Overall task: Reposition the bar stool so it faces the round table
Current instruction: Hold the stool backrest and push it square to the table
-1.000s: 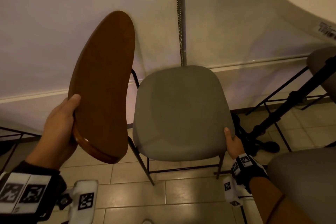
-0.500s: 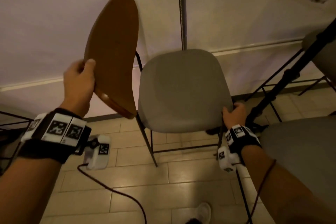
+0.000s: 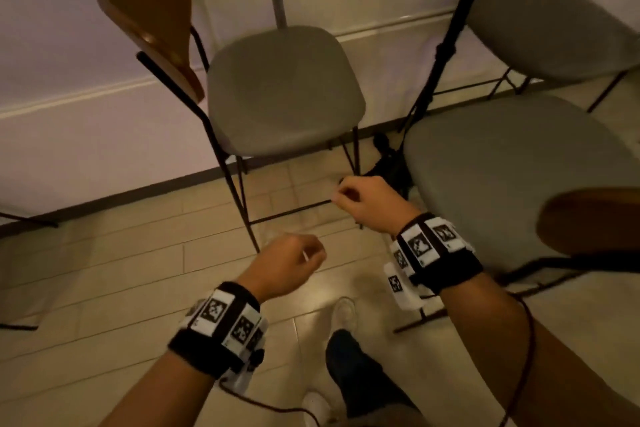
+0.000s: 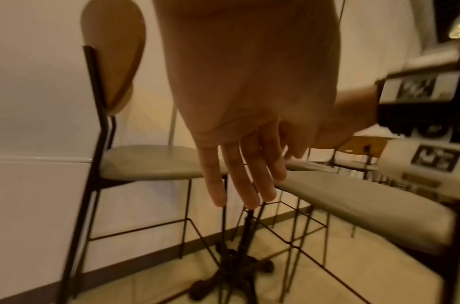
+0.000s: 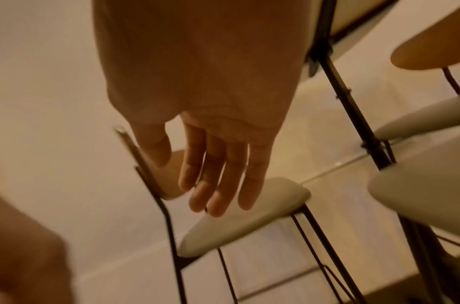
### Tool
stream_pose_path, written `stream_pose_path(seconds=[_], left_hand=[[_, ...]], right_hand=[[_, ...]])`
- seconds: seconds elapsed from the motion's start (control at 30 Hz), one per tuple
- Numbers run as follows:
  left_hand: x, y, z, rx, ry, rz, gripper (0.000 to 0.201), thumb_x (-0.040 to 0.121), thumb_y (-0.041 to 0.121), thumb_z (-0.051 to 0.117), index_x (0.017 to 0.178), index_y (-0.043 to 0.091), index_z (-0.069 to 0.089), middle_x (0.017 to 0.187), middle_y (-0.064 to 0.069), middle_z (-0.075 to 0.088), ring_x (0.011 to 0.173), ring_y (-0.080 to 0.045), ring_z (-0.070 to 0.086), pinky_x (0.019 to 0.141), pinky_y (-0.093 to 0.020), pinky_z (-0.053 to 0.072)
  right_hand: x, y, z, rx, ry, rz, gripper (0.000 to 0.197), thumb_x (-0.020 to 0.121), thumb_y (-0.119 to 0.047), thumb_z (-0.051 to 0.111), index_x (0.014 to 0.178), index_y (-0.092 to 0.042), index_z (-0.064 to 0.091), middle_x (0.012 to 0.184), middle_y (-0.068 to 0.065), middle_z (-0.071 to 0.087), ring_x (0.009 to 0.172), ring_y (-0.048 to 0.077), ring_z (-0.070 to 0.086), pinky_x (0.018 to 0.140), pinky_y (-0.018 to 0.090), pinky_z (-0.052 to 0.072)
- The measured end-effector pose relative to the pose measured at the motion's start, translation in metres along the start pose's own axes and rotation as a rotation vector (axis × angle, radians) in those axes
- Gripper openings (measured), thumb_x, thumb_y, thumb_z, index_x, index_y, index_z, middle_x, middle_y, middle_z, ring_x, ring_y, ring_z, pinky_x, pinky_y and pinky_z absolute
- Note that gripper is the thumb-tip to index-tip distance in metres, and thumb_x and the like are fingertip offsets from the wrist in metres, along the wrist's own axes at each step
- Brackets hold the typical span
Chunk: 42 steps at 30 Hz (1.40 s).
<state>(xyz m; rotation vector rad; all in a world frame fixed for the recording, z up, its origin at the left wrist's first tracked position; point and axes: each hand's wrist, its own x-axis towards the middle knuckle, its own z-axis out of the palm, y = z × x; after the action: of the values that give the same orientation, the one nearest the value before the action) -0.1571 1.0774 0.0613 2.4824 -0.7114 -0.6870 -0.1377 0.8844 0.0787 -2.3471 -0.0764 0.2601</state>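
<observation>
Both our hands hang free of the bar stool (image 3: 284,90).

The stool stands at twelve o'clock by the wall, wooden backrest (image 3: 152,10) at ten. Our left hand (image 3: 287,265) and right hand (image 3: 367,201) hold nothing, fingers (image 4: 239,179) loose and slightly spread. Table post (image 3: 446,42) at two o'clock.

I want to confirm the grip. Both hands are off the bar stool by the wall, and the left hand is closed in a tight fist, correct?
Not quite. Both hands are off the bar stool, but the left hand is open, not a fist: the left wrist view shows its fingers hanging straight. The right hand is open too.
</observation>
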Motion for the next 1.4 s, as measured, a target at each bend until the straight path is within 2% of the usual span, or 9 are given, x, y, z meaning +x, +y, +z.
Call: stream_pose_path(seconds=[0.1, 0.2, 0.4, 0.47, 0.63, 0.87, 1.07, 1.2, 1.4], left_hand=[[-0.022, 0.053, 0.029, -0.185, 0.164, 0.154, 0.017, 0.091, 0.026, 0.053, 0.093, 0.02, 0.068, 0.086, 0.008, 0.071, 0.075, -0.005, 0.064, 0.073, -0.033, 0.056], [-0.035, 0.136, 0.022, -0.354, 0.391, 0.39, 0.01, 0.082, 0.023, 0.051, 0.086, 0.03, 0.057, 0.079, 0.019, 0.06, 0.074, 0.0, 0.061, 0.064, -0.011, 0.046], [-0.034, 0.275, 0.018, -0.235, 0.743, 0.569, 0.041, 0.091, 0.034, 0.051, 0.126, 0.014, 0.055, 0.125, -0.003, 0.06, 0.116, -0.014, 0.053, 0.098, -0.02, 0.042], [-0.024, 0.313, 0.029, -0.089, 0.745, 0.557, 0.05, 0.091, 0.039, 0.049, 0.134, 0.013, 0.05, 0.136, -0.004, 0.052, 0.127, -0.016, 0.044, 0.108, -0.019, 0.033], [-0.002, 0.374, 0.076, 0.214, 0.668, 0.3, 0.053, 0.09, 0.057, 0.038, 0.123, 0.022, 0.059, 0.122, 0.001, 0.063, 0.12, -0.022, 0.053, 0.116, -0.054, 0.021], [0.004, 0.395, 0.084, 0.168, 0.747, 0.172, 0.055, 0.083, 0.063, 0.038, 0.111, 0.023, 0.064, 0.11, 0.001, 0.064, 0.114, -0.023, 0.055, 0.116, -0.048, 0.015], [0.002, 0.396, 0.081, 0.22, 0.698, 0.123, 0.064, 0.08, 0.07, 0.031, 0.115, 0.026, 0.062, 0.113, 0.003, 0.06, 0.118, -0.021, 0.051, 0.117, -0.057, 0.015], [0.007, 0.403, 0.093, 0.172, 0.751, 0.039, 0.084, 0.062, 0.093, 0.031, 0.105, 0.027, 0.058, 0.105, 0.011, 0.047, 0.113, -0.018, 0.047, 0.109, -0.063, 0.025], [0.031, 0.409, 0.104, 0.166, 0.939, -0.05, 0.084, 0.051, 0.098, 0.04, 0.086, 0.023, 0.049, 0.095, 0.003, 0.049, 0.097, -0.02, 0.045, 0.093, -0.057, 0.043]], right_hand=[[-0.087, -0.029, -0.023, -0.103, 0.036, -0.171, 0.026, 0.089, -0.038, 0.048, 0.094, -0.017, 0.063, 0.085, -0.003, 0.064, 0.077, 0.012, 0.059, 0.072, 0.035, 0.052], [-0.165, -0.053, -0.074, -0.164, 0.177, -0.356, 0.027, 0.091, -0.036, 0.045, 0.093, -0.015, 0.063, 0.086, -0.002, 0.061, 0.077, 0.012, 0.056, 0.07, 0.034, 0.049], [-0.26, -0.013, -0.185, -0.241, 0.654, -0.529, 0.022, 0.089, -0.02, 0.051, 0.088, -0.004, 0.066, 0.089, 0.01, 0.066, 0.084, 0.022, 0.061, 0.076, 0.03, 0.047], [-0.277, 0.025, -0.214, -0.303, 0.734, -0.505, 0.023, 0.088, -0.022, 0.051, 0.092, -0.003, 0.065, 0.096, 0.012, 0.065, 0.091, 0.022, 0.059, 0.082, 0.026, 0.045], [-0.3, 0.131, -0.278, -0.379, 0.716, -0.369, 0.032, 0.089, -0.032, 0.047, 0.103, -0.007, 0.062, 0.104, 0.01, 0.063, 0.099, 0.021, 0.055, 0.088, 0.024, 0.036], [-0.325, 0.22, -0.31, -0.579, 0.536, -0.252, 0.047, 0.084, -0.049, 0.043, 0.121, -0.022, 0.052, 0.12, 0.0, 0.058, 0.119, 0.016, 0.045, 0.115, 0.031, 0.008], [-0.32, 0.235, -0.33, -0.586, 0.565, -0.126, 0.072, 0.077, -0.074, 0.032, 0.12, -0.02, 0.052, 0.121, 0.006, 0.056, 0.119, 0.025, 0.045, 0.11, 0.055, 0.025], [-0.314, 0.253, -0.364, -0.618, 0.518, -0.028, 0.089, 0.065, -0.084, 0.034, 0.122, -0.018, 0.05, 0.128, 0.01, 0.051, 0.123, 0.029, 0.041, 0.108, 0.059, 0.025], [-0.298, 0.265, -0.381, -0.505, 0.453, -0.145, 0.085, 0.053, -0.095, 0.026, 0.086, -0.024, 0.06, 0.115, 0.002, 0.063, 0.128, 0.027, 0.036, 0.104, 0.058, 0.031]])
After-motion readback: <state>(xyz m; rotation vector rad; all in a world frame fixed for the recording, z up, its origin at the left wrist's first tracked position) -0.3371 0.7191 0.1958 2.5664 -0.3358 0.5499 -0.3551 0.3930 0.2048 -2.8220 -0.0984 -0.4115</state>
